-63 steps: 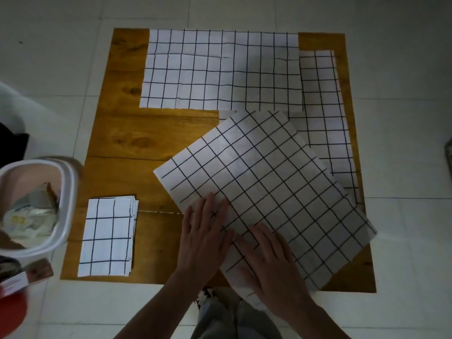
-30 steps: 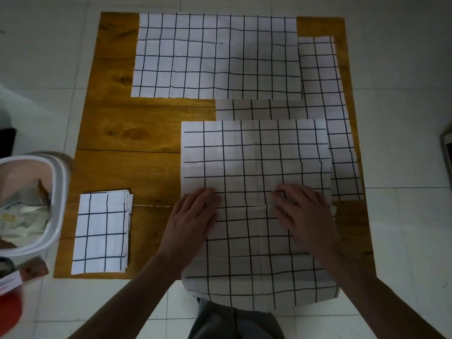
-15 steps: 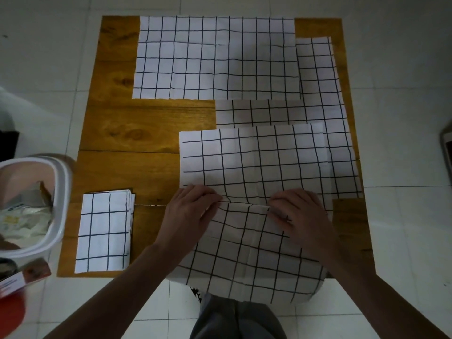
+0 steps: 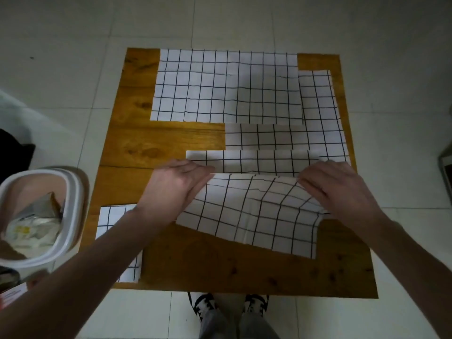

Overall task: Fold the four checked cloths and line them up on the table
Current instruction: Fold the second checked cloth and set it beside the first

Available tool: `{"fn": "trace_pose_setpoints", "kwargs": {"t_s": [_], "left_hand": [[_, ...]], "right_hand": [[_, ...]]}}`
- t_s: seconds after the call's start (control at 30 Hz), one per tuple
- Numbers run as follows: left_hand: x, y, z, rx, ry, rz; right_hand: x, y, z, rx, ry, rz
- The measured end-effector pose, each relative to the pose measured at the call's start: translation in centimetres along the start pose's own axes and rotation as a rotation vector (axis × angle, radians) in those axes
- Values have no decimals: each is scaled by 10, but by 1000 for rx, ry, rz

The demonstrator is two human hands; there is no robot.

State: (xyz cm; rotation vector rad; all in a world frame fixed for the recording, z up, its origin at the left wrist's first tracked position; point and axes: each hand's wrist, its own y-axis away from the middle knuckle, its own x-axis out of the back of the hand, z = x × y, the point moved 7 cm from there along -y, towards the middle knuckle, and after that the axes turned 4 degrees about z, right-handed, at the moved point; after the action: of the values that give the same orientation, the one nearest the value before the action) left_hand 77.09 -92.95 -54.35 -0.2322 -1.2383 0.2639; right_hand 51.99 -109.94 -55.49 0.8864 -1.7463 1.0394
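Note:
On the wooden table (image 4: 171, 140) a white cloth with a black grid (image 4: 254, 211) lies half turned over, its near edge lifted up and away from me. My left hand (image 4: 176, 184) pinches that edge at the left and my right hand (image 4: 337, 189) pinches it at the right. A flat open cloth (image 4: 227, 86) covers the far side. A third open cloth (image 4: 318, 123) runs down the right side, partly under the other two. A folded cloth (image 4: 110, 223) lies at the near left, mostly hidden by my left forearm.
A white plastic tub (image 4: 71, 211) with packets inside stands on the floor left of the table. My feet (image 4: 230, 307) are at the table's near edge. A dark object (image 4: 446, 165) lies on the tiles at the far right. White floor tiles surround the table.
The cloth was turned square to the table and smoothed. Both hands then took its near edge, which hung over the table's front, and lifted it up and away toward the far edge.

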Motion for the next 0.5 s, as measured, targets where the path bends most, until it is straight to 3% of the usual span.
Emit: {"fn": "trace_pose_setpoints", "kwargs": {"t_s": [0.13,0.3,0.5], "left_hand": [[30,-27,-17,15,-61,19],[60,-51,-22,52,-88,166],[54,-32,-8,20,-33,193]], "right_hand": [[37,-38,11,-1,42,76],[71,-69,16,-86,133,146],[76,-41,9,-45,220,215]]}}
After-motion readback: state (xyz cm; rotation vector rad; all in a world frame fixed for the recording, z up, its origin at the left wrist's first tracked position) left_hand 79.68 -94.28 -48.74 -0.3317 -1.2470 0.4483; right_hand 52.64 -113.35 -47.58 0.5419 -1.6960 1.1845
